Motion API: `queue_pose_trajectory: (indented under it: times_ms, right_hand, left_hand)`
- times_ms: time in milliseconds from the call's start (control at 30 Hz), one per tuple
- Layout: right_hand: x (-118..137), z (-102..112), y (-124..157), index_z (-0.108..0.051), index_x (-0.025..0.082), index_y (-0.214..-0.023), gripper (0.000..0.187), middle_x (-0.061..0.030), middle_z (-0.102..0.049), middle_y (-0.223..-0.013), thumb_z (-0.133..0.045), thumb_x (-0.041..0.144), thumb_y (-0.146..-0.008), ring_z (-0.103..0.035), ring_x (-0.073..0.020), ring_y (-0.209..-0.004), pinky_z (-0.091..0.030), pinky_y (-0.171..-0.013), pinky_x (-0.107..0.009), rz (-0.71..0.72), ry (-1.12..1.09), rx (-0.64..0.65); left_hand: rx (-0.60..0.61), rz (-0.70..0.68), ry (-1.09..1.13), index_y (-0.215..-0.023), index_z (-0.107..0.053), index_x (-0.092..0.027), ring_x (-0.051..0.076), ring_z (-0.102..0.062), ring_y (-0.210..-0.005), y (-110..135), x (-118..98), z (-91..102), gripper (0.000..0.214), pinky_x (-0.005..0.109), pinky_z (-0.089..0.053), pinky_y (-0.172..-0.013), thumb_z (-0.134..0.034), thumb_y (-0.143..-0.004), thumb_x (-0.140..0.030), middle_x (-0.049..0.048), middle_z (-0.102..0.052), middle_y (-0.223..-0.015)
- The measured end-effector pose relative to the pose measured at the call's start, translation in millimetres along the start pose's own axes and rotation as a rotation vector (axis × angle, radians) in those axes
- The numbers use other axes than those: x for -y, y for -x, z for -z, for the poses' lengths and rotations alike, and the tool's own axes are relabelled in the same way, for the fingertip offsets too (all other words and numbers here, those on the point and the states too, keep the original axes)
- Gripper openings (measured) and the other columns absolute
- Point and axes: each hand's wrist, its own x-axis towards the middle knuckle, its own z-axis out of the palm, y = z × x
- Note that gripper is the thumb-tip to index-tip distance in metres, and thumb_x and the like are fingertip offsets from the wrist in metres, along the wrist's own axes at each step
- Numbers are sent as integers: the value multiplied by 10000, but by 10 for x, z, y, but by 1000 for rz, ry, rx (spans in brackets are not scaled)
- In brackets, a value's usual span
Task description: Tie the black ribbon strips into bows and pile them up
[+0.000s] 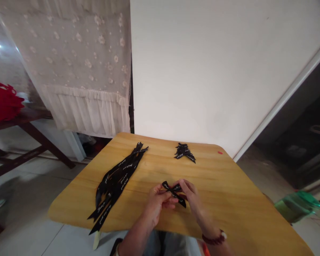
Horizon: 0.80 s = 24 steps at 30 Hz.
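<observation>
Two grips on this one: left grip (160, 199) pinches a black printed ribbon bow (174, 192) near its middle, right grip (187, 192) has the right side, over the wooden surface (218, 188). Loose black ribbons (124, 180) sprawl left, little clump of bows (185, 153) farther back.

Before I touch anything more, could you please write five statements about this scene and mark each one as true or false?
1. The left hand and right hand hold one black ribbon bow. True.
2. The long black ribbons lie to the right of both hands. False: they lie to the left.
3. A small red piece is near the table's far right corner. True.
4. The dark red bracelet is on the left wrist. False: it is on the right.
5. The ribbon lettering is white. True.
</observation>
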Motion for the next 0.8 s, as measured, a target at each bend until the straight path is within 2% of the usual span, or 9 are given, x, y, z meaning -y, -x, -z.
queue_pose_trajectory:
  times_ms: [133, 267, 500, 633, 800]
  right_hand:
    - [-63, -12, 5, -502, 172, -542, 296, 23, -485, -489, -541, 447, -645, -461, -120, -492, -358, -462, -222, 76, 68, 67]
    - [-77, -35, 4, -526, 167, -627, 201, 33, -495, -529, -576, 361, -637, -443, -110, -507, -352, -491, -216, 127, 69, 129]
    - [-14, -49, -2, -529, 158, -583, 199, 20, -481, -526, -555, 344, -650, -419, -111, -507, -324, -490, -220, 125, 52, 55]
    - [10, -10, -16, -525, 157, -588, 207, 43, -412, -476, -565, 354, -639, -341, -86, -446, -265, -433, -208, 85, 14, -11]
    - [-26, 16, -14, -514, 164, -592, 224, 57, -373, -459, -572, 376, -632, -308, -76, -422, -224, -406, -203, 60, -34, -40]
  left_hand:
    - [-20, -49, -40, -808, -511, -136, 169, -596, -505, -2, 0, -19, 330, 228, -444, -407, -649, -543, -276, 44, -631, -651]
    - [-18, -67, -96, -817, -483, -140, 159, -580, -469, -7, 7, -53, 366, 230, -432, -386, -648, -532, -299, 44, -631, -650]
    - [-13, -57, -137, -852, -464, -136, 142, -568, -427, -1, -23, -63, 334, 213, -409, -355, -593, -565, -249, 49, -613, -717]
    - [-80, -50, -173, -849, -481, -134, 96, -518, -336, 20, -78, -10, 326, 188, -339, -279, -576, -568, -267, 56, -583, -801]
    - [-118, -58, -195, -749, -469, -148, 72, -461, -285, 32, -89, 26, 255, 169, -300, -252, -569, -582, -312, -20, -539, -600]
